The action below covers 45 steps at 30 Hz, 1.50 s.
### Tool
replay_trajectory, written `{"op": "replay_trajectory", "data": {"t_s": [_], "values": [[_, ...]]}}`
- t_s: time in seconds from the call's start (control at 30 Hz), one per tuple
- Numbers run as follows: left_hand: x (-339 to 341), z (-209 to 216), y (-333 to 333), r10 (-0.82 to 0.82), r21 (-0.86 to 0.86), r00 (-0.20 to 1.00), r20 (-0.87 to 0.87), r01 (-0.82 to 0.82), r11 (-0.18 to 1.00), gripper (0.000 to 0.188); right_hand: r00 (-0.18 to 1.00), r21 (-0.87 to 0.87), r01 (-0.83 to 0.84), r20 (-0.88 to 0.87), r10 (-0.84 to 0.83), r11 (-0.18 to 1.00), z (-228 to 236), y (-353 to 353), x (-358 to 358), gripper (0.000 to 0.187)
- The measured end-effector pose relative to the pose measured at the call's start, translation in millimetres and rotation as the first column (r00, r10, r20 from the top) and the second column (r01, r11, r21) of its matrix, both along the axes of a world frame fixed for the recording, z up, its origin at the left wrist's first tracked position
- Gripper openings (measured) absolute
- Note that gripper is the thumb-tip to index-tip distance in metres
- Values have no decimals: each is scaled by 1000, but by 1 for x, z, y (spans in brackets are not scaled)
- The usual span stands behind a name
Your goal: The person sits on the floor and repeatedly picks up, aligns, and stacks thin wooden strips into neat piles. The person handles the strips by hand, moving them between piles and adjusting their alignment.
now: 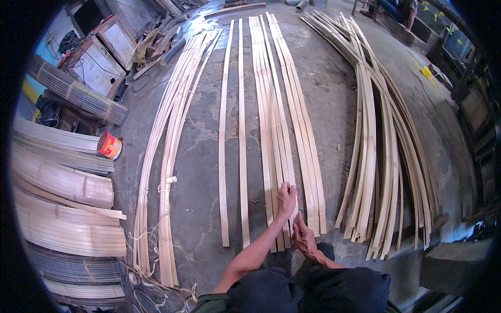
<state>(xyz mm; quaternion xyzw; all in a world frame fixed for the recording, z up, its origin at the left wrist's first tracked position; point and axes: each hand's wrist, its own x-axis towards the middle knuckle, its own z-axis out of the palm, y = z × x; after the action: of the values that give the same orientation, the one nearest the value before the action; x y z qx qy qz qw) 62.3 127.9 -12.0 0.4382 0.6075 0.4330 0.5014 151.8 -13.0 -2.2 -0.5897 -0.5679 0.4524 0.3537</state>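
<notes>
Long pale bamboo strips (269,130) lie lengthwise on the floor in front of me, side by side. My left hand (286,201) is closed around one bamboo strip near its close end, thumb and fingers pinched over it. Just below and to the right, my right hand (304,237) grips the end part of that strip, its fingers partly hidden. Right of my hands lies another group of strips (300,120), edge to edge. Two single strips (222,146) lie apart to the left.
Tied strip bundles (169,156) lie farther left, with loose ties at their near ends. A large crossed pile of strips (383,130) lies at right. Stacked slat bundles (68,224) and a red tub (109,145) line the left edge. Another person's arm (411,20) shows at far right.
</notes>
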Motion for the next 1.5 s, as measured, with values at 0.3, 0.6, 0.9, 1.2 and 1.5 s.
{"op": "replay_trajectory", "data": {"t_s": [0.3, 0.6, 0.9, 1.2, 1.5], "values": [[-45, 0, -37, -65, 223, 511, -857, 482, 847, 52, 991, -338, 15, -119, -59, 941, 20, 4, 8, 53], [-43, 2, -41, -152, 103, 421, -894, 525, 845, 59, 927, 125, 364, -150, -345, 923, 20, 10, 21, 44], [20, 9, -47, -237, 243, 487, -840, 730, 639, 59, 925, 248, 362, 27, -380, 899, 13, 19, 59, 42], [33, -11, -61, -317, 51, 257, -913, 842, 537, 59, 905, 11, 385, 190, -380, 923, 19, 25, 85, 41], [36, 1, -61, -327, 33, 250, -911, 837, 547, 59, 909, -1, 375, 197, -368, 927, 2, 17, 102, 38]]}}
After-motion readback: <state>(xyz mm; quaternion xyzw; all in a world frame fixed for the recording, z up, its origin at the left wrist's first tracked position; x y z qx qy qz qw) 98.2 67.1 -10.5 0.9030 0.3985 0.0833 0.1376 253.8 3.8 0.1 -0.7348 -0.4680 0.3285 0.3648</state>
